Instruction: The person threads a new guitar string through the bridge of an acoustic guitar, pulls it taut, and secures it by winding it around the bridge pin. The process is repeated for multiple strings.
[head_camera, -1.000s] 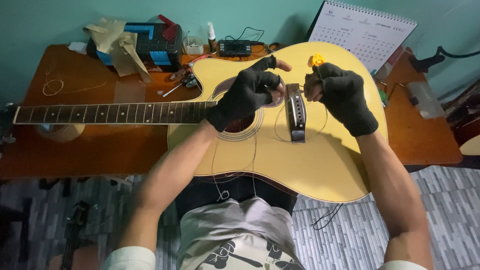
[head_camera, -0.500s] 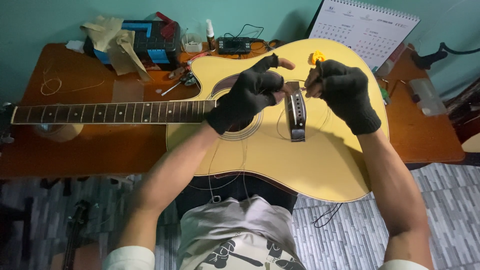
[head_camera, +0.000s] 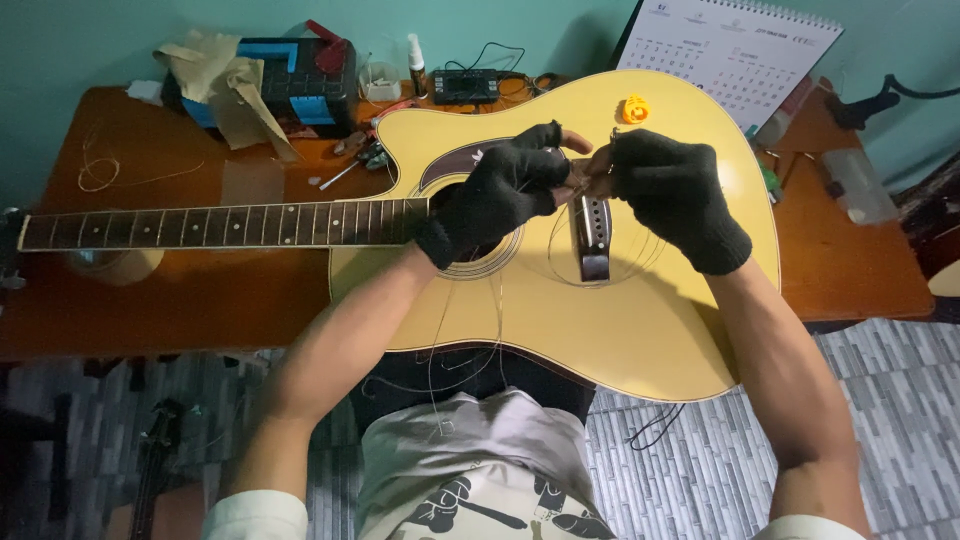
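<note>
Above bridge of yellow acoustic guitar, your gloved left hand and right hand meet, fingertips pinched shut on thin guitar string. Bridge sits just below pinch, long axis running across body; both hands equally near.

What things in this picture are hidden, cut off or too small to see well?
All in the head view:
- What the fingertips pinch: the left hand and right hand meet above the bridge, and the gloves cover it.
- Soundhole: mostly hidden under the left hand.
- Headstock: the guitar neck is cut off by the left edge.
- Loose strings: too thin to count.
- Small orange thing on the guitar: too small to identify.
</note>
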